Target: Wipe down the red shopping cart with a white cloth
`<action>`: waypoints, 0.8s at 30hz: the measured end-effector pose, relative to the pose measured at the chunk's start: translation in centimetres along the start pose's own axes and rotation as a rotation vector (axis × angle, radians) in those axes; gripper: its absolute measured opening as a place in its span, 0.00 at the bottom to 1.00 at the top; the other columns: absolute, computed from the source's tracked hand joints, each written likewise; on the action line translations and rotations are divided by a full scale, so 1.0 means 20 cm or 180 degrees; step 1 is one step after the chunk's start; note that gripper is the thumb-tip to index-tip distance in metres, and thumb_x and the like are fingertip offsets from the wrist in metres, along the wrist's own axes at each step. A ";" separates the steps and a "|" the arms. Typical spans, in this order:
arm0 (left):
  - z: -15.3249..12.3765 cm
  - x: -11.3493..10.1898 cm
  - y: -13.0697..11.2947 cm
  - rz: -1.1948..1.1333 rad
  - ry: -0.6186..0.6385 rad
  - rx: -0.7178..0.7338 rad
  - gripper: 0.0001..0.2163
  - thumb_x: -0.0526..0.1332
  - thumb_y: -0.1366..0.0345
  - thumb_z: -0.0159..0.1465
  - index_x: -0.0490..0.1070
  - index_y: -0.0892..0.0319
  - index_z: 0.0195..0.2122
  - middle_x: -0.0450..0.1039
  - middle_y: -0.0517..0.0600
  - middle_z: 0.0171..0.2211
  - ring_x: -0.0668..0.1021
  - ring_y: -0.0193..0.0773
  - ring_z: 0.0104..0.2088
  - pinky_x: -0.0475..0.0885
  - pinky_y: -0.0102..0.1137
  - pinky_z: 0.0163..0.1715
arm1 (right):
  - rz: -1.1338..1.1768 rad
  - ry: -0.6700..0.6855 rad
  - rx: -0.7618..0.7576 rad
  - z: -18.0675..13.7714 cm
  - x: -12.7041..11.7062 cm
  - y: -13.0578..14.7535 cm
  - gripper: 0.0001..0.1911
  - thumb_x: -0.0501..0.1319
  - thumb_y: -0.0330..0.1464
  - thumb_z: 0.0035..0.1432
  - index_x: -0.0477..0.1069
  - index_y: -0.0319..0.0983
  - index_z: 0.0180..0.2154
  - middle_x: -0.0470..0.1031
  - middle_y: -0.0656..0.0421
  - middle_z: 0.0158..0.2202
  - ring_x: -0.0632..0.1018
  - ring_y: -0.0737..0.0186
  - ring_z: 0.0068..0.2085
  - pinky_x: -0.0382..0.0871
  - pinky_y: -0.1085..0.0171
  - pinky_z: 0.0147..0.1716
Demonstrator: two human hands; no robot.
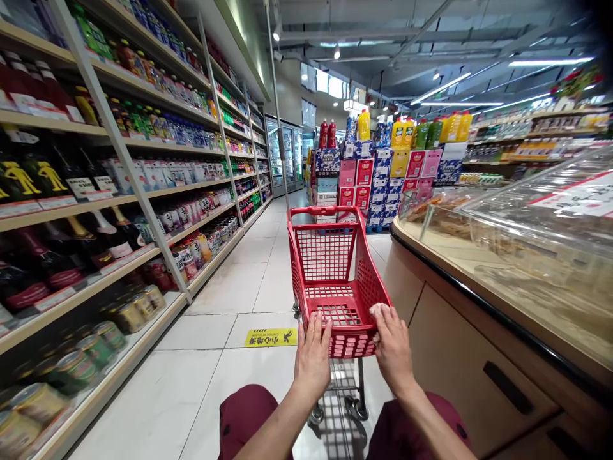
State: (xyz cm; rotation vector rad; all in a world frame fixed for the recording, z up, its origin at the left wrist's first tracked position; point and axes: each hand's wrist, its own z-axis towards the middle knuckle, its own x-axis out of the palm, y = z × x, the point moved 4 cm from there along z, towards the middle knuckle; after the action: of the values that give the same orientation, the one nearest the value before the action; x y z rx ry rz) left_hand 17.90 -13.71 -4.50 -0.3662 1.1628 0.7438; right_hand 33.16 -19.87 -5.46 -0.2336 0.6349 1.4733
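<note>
This is a supermarket aisle. Left of the left hand (313,354), long tiered shelves (158,191) run off into the distance, packed with bottles (76,249) and cans (96,348), with price strips (57,203) along their edges. The 2 hands rest on a red shopping cart (335,268). Right of the right hand (393,348) stands a counter (454,345) with loose food under clear covers (550,217). Ahead of the hands, beyond the cart, boxed goods form a stacked display (383,179) topped with big drink bottles, and glass-door fridges (285,153) stand behind. A yellow caution sticker (271,337) lies on the tiled floor (230,287) just left of the left hand.
</note>
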 end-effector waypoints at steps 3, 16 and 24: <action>0.00 -0.01 -0.01 0.0029 -0.0035 -0.0004 0.32 0.52 0.69 0.57 0.40 0.59 0.61 0.41 0.57 0.62 0.47 0.46 0.61 0.49 0.46 0.56 | 0.0325 0.0022 -0.0440 -0.02 0.03 0.10 0.33 0.46 0.20 0.55 0.43 0.44 0.60 0.53 0.55 0.60 0.54 0.57 0.60 0.56 0.49 0.54; 0.00 0.01 -0.05 0.0007 -0.0261 0.0171 0.32 0.49 0.72 0.54 0.41 0.67 0.61 0.43 0.56 0.62 0.46 0.43 0.62 0.48 0.45 0.57 | 0.0262 0.0131 -0.0637 -0.01 0.02 0.10 0.34 0.45 0.20 0.55 0.41 0.44 0.61 0.57 0.54 0.58 0.53 0.57 0.61 0.56 0.50 0.54; -0.01 0.01 -0.08 -0.0001 -0.0321 0.0124 0.33 0.50 0.72 0.53 0.40 0.67 0.61 0.44 0.56 0.62 0.46 0.44 0.62 0.49 0.46 0.57 | 0.0136 -0.0054 -0.0121 -0.01 -0.03 0.00 0.33 0.45 0.20 0.55 0.44 0.45 0.60 0.54 0.56 0.60 0.52 0.57 0.61 0.54 0.47 0.55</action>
State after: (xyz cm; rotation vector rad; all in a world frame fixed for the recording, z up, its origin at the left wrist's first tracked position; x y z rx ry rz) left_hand 18.89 -14.83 -4.91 -0.2929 1.0809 0.7304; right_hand 33.18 -20.58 -5.35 -0.2380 0.6018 1.5280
